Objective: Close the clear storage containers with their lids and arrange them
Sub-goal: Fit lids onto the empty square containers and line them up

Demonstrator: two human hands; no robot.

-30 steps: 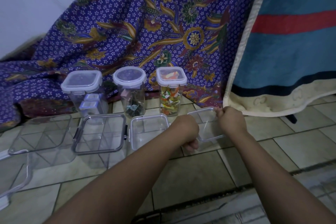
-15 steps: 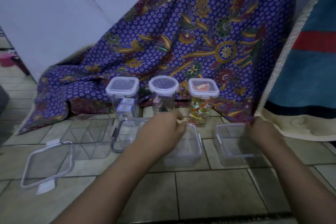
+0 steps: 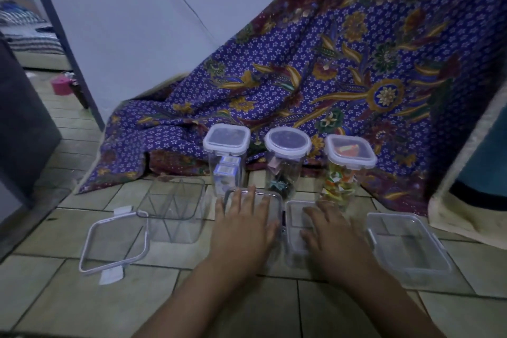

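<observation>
Several clear containers stand on the tiled floor. My left hand lies flat, fingers spread, on the dark-rimmed lid of a square container. My right hand rests palm down on a smaller lidded clear container beside it. A low clear container with its lid on sits at the right. A divided clear container stands open at the left, and its loose lid lies on the floor in front of it.
Three tall closed jars stand behind: a square jar, a round jar and a jar of colourful pieces. A purple patterned cloth drapes behind them. A dark cabinet stands at the left.
My left hand moved left onto the dark-rimmed lid and flattened. My right hand left the right container and came onto the middle one. The view shifted left.
</observation>
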